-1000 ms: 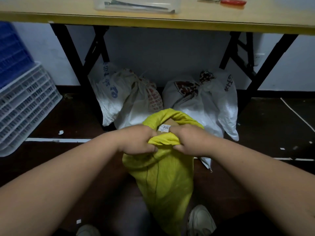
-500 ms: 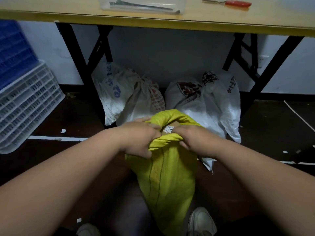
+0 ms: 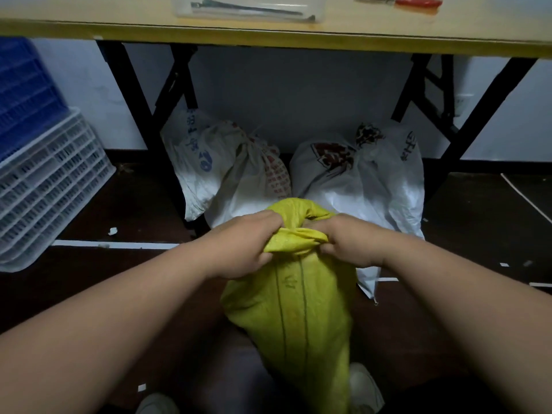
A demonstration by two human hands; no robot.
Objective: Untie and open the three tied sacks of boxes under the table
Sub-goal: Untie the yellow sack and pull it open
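Stacked crates, a blue crate above a white crate, stand at the far left on the dark floor, beside the black folding legs of the table. Under the table, the left white sack, printed in blue and red, leans against the wall with its neck gathered and apparently tied. In front of it, out from under the table and between the person's shoes, stands the yellow woven sack, the one now being worked on. The left hand grips the bunched fabric at the sack's neck, fingers curled into the folds; the right hand pinches the same twisted neck from the other side, fingers likewise curled round the cloth. The mouth of the sack looks partly gathered, not spread open, and whether any tie remains in the twist cannot be told. Behind the right hand sits the right white sack, dark red print on its side, its top knotted shut. Judging by this, the job is in its early stage: the yellow sack is mid-opening, and both white sacks appear untouched. On the table above lie a clear plastic tray and a red-handled tool.
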